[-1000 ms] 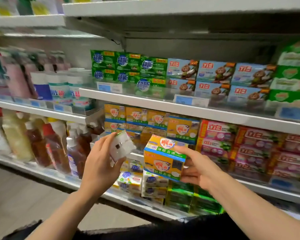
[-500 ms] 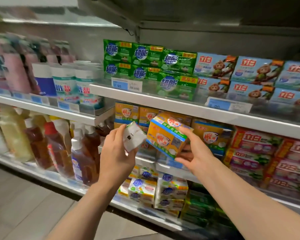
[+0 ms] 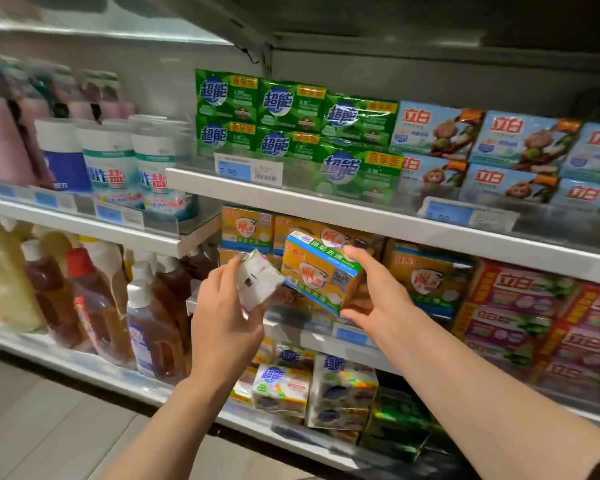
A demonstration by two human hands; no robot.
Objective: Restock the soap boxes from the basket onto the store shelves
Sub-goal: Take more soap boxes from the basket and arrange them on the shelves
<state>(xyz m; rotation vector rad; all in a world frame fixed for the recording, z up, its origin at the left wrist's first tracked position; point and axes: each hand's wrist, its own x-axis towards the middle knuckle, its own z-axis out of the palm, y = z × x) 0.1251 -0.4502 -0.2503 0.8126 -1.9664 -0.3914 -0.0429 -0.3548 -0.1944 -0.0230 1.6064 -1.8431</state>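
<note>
Right now I have a soap pack in each hand, both held up in front of the middle shelf (image 3: 326, 327), and the basket is nowhere in view. My right hand (image 3: 378, 299) grips the yellow soap box (image 3: 321, 275) with the fingers curled over its top right corner and the thumb under its lower edge; the box is tilted, its left end higher, just in front of the matching yellow boxes (image 3: 426, 278) already stacked there. My left hand (image 3: 222, 317) holds a small white soap pack (image 3: 258, 280) pinched between thumb and fingers, its near corner almost touching the yellow box.

I judge the yellow box stiff enough to take by its edges — but it looks film-wrapped, so probably slick, and a bar of soap inside would make it fairly dense for its size. A grip across the short sides, thumb underneath, seems safest for sliding it in flat. The white pack looks shiny-wrapped too — I'd hold it across its broad faces rather than by a corner.
</note>
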